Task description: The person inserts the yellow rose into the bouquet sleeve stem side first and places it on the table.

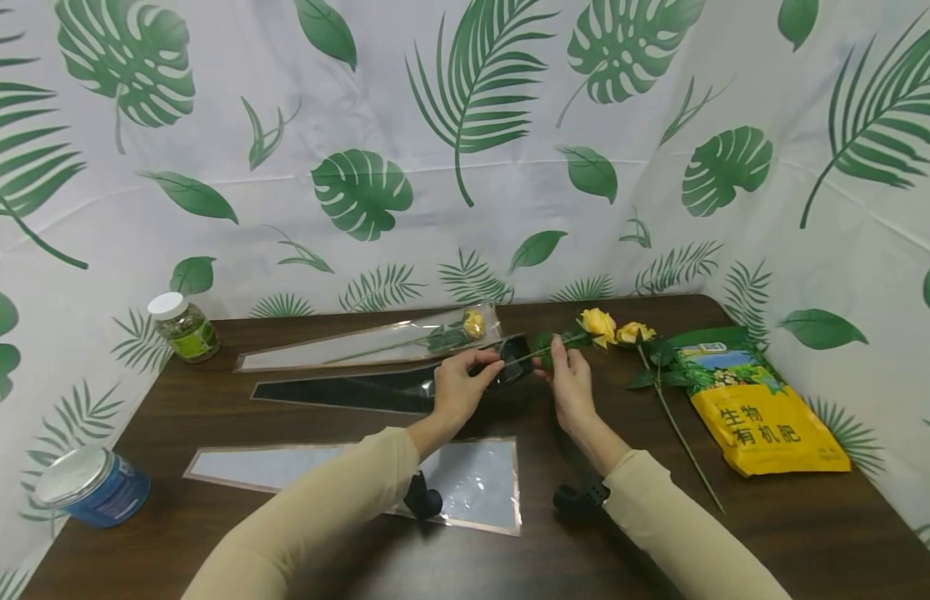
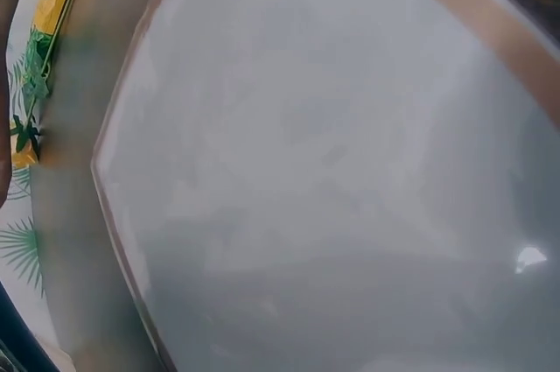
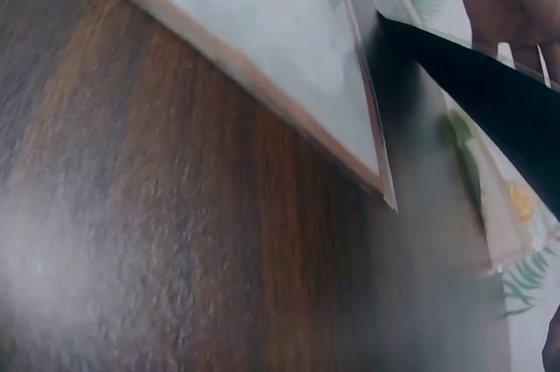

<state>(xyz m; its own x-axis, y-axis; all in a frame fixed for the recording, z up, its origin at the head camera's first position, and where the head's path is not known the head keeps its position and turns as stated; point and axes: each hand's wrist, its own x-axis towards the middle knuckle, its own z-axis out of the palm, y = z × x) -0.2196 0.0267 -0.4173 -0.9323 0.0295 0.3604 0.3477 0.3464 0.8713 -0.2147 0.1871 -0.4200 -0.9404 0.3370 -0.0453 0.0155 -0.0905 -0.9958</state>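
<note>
In the head view my right hand (image 1: 572,390) holds a yellow rose (image 1: 598,327) by its green stem, near the leaves, with the bloom pointing to the far right. My left hand (image 1: 459,385) pinches the lower part of that stem between thumb and forefinger. Under and around these fingers lies a long black tapered flower sleeve (image 1: 345,390), its wide end raised beside the stem. Behind it a clear sleeve (image 1: 285,357) has another yellow rose (image 1: 474,323) inside. A loose third rose (image 1: 636,333) lies right of my right hand, stem toward me.
A pale tapered sleeve (image 1: 476,483) lies flat under my left forearm. To the right rests a yellow-green fertilizer bag (image 1: 768,425). On the left stand a white-lidded jar (image 1: 186,329) and a blue can (image 1: 97,487). A leaf-printed cloth (image 1: 480,225) hangs behind the brown table (image 1: 555,558).
</note>
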